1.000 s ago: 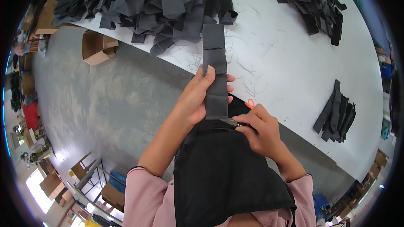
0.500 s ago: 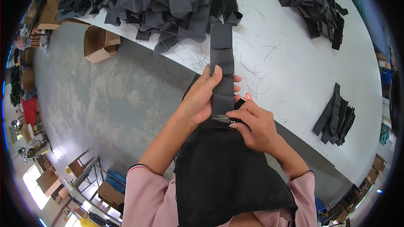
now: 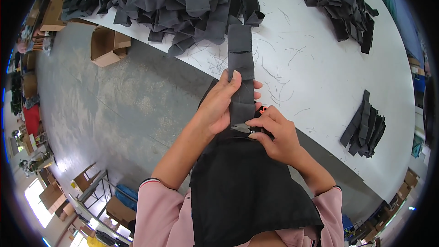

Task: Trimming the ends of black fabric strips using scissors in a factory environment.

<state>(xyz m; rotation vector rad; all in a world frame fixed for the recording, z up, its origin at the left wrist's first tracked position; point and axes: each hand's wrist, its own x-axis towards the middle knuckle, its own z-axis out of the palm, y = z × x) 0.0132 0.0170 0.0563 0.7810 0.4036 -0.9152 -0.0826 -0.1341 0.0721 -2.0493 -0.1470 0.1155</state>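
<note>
My left hand [image 3: 222, 99] is closed around a long strip of dark grey fabric [image 3: 241, 66], thumb on top and fingertips showing past its right edge. The strip runs from the table toward me, with cross seams or folds along it. In my right hand [image 3: 278, 137] is a small pair of thread snips [image 3: 242, 128], pinched between thumb and forefinger. Their metal blades lie across the strip's near end, and a bit of orange shows by the fingers. Whether the blades touch the fabric, I cannot tell. Below both hands hangs my black apron [image 3: 251, 187].
A big heap of grey fabric strips [image 3: 183, 7] covers the table's far left. Another pile [image 3: 336, 0] lies far right, with a smaller bundle [image 3: 363, 128] nearer. Loose threads [image 3: 279, 82] are scattered over the white tabletop [image 3: 315, 73]. An open cardboard box [image 3: 107, 45] stands on the floor.
My right hand has shifted and turned slightly, and the orange part now shows less above its fingers. My left hand keeps its grip on the strip in nearly the same place.
</note>
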